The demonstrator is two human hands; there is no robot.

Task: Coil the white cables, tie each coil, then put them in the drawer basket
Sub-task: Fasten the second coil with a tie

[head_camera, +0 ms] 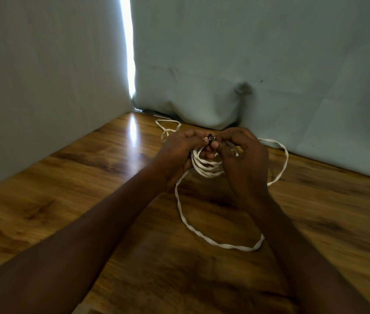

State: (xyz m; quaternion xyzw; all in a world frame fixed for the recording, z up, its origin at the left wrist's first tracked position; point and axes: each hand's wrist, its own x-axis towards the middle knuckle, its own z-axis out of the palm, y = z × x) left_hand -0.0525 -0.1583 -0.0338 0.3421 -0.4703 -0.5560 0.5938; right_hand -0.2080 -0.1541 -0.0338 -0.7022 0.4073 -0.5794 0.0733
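Observation:
A coil of flat white cable hangs between both hands above the wooden table. My left hand grips the coil's left side, and its thumb and fingers pinch a small black tie at the top. My right hand pinches the same tie from the right, fingers curled over the coil. A loose length of the cable loops down onto the table under my right forearm and runs out to the right. The drawer basket is not in view.
A second stretch of white cable lies at the back of the table by the curtain. Pale blue cloth hangs behind and to the left, with a bright gap between the panels.

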